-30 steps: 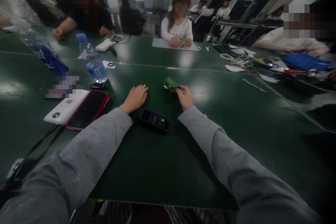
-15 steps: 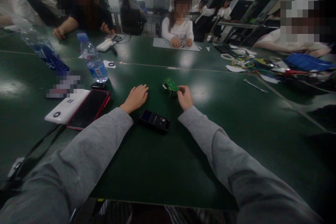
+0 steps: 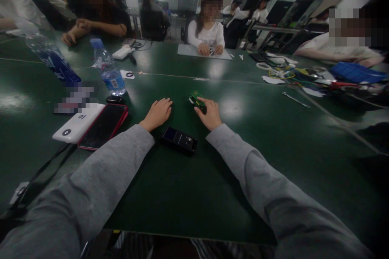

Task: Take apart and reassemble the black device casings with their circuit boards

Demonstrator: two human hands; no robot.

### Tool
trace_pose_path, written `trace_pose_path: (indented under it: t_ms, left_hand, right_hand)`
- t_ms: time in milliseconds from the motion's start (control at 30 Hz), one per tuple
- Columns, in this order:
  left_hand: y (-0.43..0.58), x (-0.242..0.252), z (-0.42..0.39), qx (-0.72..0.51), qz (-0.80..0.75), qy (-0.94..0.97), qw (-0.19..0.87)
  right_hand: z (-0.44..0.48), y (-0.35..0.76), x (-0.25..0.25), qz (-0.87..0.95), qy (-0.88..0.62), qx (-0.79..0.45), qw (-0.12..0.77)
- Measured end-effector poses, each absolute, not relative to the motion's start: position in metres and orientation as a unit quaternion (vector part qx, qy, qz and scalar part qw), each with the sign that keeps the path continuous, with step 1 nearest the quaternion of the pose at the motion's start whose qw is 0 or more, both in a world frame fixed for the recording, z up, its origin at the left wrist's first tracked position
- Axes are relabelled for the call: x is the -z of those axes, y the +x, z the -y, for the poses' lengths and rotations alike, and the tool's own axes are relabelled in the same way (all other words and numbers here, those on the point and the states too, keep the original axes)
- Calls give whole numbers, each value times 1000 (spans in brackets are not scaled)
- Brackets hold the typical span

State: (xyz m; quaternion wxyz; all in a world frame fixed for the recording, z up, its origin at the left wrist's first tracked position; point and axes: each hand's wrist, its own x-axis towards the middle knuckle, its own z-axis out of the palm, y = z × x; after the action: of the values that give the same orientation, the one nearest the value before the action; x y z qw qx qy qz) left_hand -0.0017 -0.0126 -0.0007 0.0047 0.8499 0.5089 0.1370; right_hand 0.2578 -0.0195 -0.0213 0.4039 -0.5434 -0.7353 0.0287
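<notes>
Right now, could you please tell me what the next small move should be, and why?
Perhaps bring the left hand in to steady the green circuit board: only the right hand is at it, while the left rests on the table, holding nothing.

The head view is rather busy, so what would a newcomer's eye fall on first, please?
Probably the bright green circuit board at the right hand, near the picture's middle. Next might come the red-edged phone beside the white device on the left, with a blue-capped bottle beyond them.

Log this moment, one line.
right hand: at green circuit board, grip unclear | left hand: palm down on table | black device: lying nearby
</notes>
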Motion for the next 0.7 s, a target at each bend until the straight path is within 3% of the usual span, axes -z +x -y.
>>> trace_pose_path:
  t_ms: [267, 700]
  left_hand:
    - [-1, 2, 11, -137, -511, 849, 8]
    - [-3, 1, 13, -143, -509, 849, 6]
  right_hand:
    - [24, 259, 12, 670, -570, 3, 476]
    - [33, 326, 15, 705, -557, -63, 435]
